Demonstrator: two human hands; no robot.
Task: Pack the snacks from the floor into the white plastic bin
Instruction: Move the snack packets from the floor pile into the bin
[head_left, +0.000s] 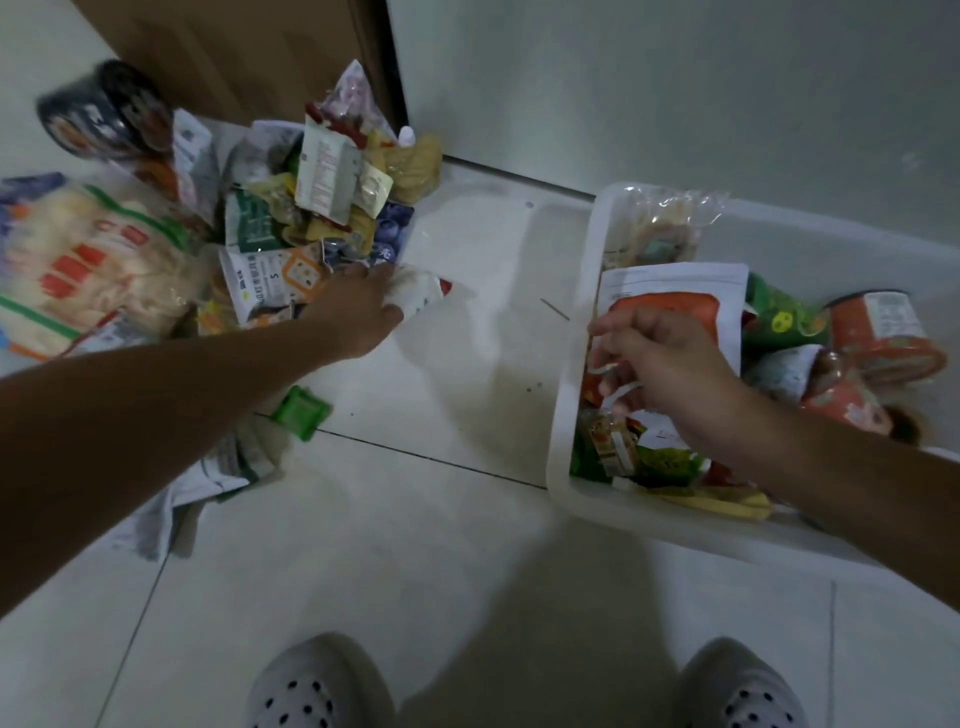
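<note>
A heap of snack packets (291, 228) lies on the floor at the left, by a brown door. My left hand (358, 312) reaches into its right edge and grips a small white packet with a red corner (423, 293). The white plastic bin (566, 415) stands on the floor at the right and holds several snacks, among them a white pouch with an orange panel (675, 301) and orange cups (883, 332). My right hand (660, 364) hovers over the bin's left side, fingers loosely curled, holding nothing that I can see.
A big bag of pale snacks (88, 265) and a dark round tub (98, 114) lie at the far left. A small green packet (301, 413) sits on the tiles under my left forearm. My two shoes (317, 686) are at the bottom edge. A white wall runs behind the bin.
</note>
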